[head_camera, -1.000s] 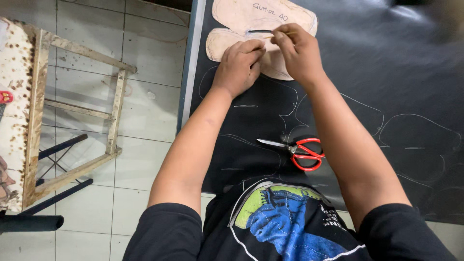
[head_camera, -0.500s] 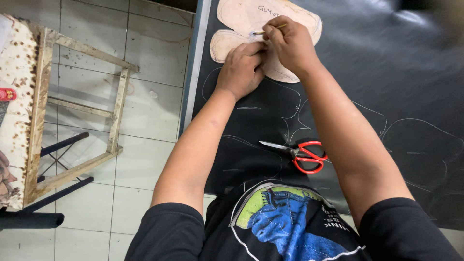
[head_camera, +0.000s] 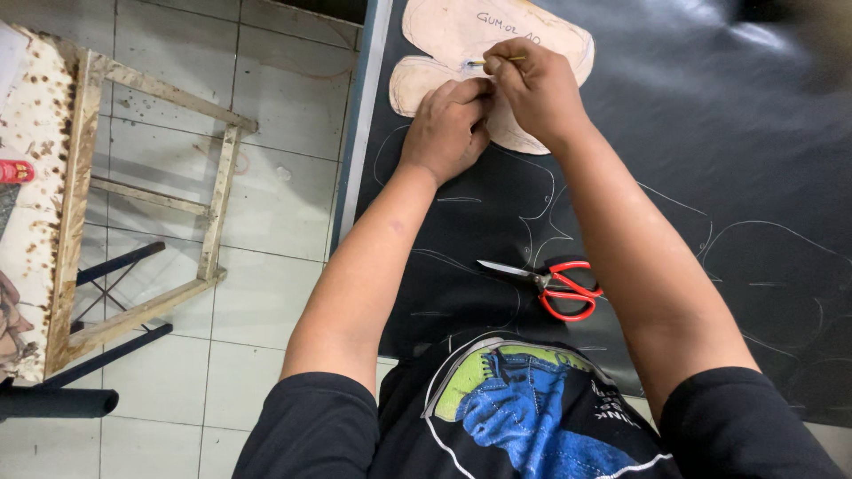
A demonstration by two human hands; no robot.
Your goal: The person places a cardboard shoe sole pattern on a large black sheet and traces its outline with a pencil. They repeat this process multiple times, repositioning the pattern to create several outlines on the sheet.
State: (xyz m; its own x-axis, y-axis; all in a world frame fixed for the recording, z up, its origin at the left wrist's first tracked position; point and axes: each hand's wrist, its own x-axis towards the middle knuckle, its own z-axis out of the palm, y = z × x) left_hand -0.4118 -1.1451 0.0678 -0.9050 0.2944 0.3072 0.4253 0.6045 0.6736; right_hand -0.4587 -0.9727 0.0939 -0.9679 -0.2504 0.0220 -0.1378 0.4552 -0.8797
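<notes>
A tan cardboard pattern [head_camera: 461, 35] lies on a black sheet [head_camera: 710, 151] spread over the table. My left hand [head_camera: 448, 129] presses flat on the pattern's near edge. My right hand [head_camera: 532, 89] grips a thin yellow pencil [head_camera: 486, 62] whose tip rests on the pattern. Both hands touch each other. Pale traced outlines [head_camera: 532, 204] mark the black sheet below my hands.
Red-handled scissors [head_camera: 555, 284] lie shut on the black sheet near my body. A worn wooden stool frame [head_camera: 151, 204] stands on the tiled floor [head_camera: 275, 115] to the left. The table's edge [head_camera: 359, 124] runs along the sheet's left side.
Both hands have stayed on the pattern, with the pencil tip shifting slightly along it. The view has drifted a little. The scissors have not moved.
</notes>
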